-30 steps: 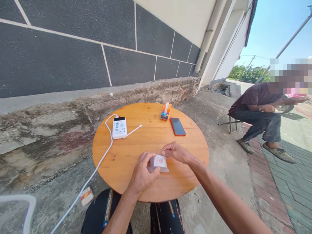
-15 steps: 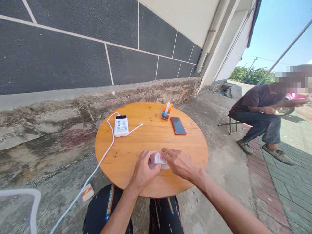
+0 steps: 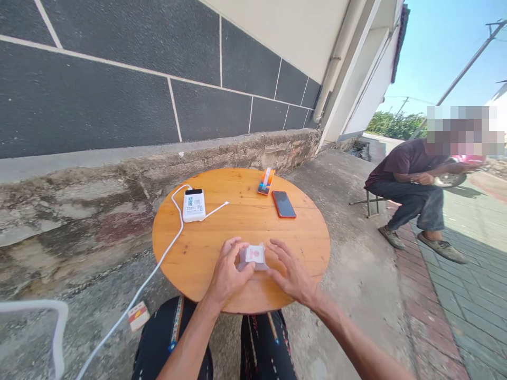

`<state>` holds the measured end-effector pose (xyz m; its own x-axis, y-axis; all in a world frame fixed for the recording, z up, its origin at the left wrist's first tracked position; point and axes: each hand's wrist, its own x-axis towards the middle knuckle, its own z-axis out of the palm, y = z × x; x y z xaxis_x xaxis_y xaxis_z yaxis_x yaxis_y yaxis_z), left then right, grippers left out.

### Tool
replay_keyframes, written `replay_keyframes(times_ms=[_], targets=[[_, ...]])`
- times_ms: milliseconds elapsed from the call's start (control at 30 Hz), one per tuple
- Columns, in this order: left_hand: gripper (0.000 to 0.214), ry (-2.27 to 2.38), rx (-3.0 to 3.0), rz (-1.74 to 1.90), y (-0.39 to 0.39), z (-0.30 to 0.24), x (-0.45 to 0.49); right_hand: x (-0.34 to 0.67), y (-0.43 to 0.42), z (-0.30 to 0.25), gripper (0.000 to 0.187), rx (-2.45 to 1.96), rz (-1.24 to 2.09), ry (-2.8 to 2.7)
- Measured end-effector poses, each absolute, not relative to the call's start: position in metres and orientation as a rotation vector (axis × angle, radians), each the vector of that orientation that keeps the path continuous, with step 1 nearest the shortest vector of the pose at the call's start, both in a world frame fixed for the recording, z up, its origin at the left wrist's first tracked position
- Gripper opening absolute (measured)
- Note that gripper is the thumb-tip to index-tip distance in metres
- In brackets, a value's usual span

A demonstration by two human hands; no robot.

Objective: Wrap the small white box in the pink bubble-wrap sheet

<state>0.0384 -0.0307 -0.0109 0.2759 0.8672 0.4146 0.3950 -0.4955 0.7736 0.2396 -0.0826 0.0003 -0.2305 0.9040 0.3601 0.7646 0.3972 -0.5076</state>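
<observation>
A small clear-plastic-wrapped pack (image 3: 255, 254) with a white face and a reddish print lies on the near half of the round wooden table (image 3: 222, 232). My left hand (image 3: 229, 266) grips its left side, thumb at the near corner and index finger at the far one. To the right of the pack, my right hand (image 3: 291, 270) is open, its fingers spread and curved toward the pack's edge. Whether a right fingertip touches the plastic, I cannot tell.
On the table are a white power bank (image 3: 194, 206) with a white cable, an orange tape dispenser (image 3: 265, 181) and a red-edged phone (image 3: 284, 204). A small box (image 3: 138, 315) lies on the ground. A seated person (image 3: 412, 179) is at the right; a tiled wall (image 3: 119, 95) runs behind.
My right hand has come off the top of the pack and opened out to its right, uncovering the printed face. My left hand stays at the pack's left side. The view has shifted slightly.
</observation>
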Motion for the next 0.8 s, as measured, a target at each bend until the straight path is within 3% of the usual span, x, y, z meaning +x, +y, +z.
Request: replay_keyframes(times_ms=[100,167,567,800], targets=[[0.056,1.119,2.043,1.161,-0.031,-0.014,0.037,0.236,-0.069,-0.010,0.084,-1.440,0.447,-1.989],[0.069,1.096,2.056,1.152,-0.031,-0.017,0.036,0.232,-0.062,-0.013,0.092,-1.451,0.526,-1.949],[0.057,1.181,1.922,1.221,-0.026,-0.021,0.037,0.210,-0.035,-0.028,0.068,-1.341,0.569,-1.788],[0.060,1.192,1.967,1.230,-0.026,-0.020,0.037,0.209,-0.034,-0.029,0.073,-1.293,0.617,-1.784]])
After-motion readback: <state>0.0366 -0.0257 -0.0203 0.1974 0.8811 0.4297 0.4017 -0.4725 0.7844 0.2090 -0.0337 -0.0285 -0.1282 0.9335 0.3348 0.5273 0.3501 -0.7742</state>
